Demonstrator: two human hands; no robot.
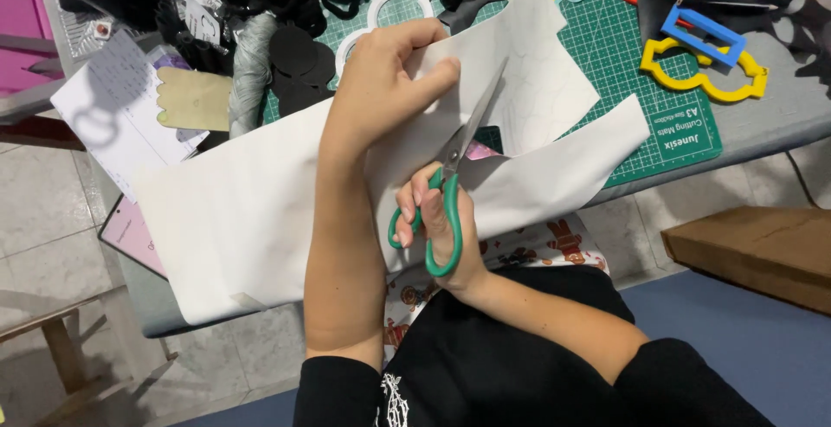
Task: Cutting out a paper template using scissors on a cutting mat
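We're looking down on a grey work table (783, 120) over a pale tiled floor (39, 211), and there's a green cutting mat (640, 89) spread across the table's far side. Right in the middle lies a big white sheet (251, 211), draped over the table's near edge and hanging toward our lap. Our left hand (385, 81) reaches across and pinches the upper part of the sheet, thumb on top, fingers curled under the paper's edge, lifting it slightly off the mat. Our right hand (437, 219) is closed through the loops of the green-handled scissors (450, 180), thumb in one ring, fingers in the other, and the blades point up and away, partly open, sitting in a slit already cut into the sheet. On either side of the blades the paper has parted into two flaps, and faint pencilled outlines show on the upper one. Beyond, we've got a yellow outline stencil (705, 77) with a blue rectangular frame (703, 36) resting on it at the mat's right corner, white ring-shaped cutouts (394, 3) near the top, and a heap of black shapes (299, 64) just left of our wrist. Off to the left sit a handwritten paper (112, 111), a tan card (195, 98) and a pink-cased phone (134, 235). A brown cardboard box (753, 250) rests on the floor at right.
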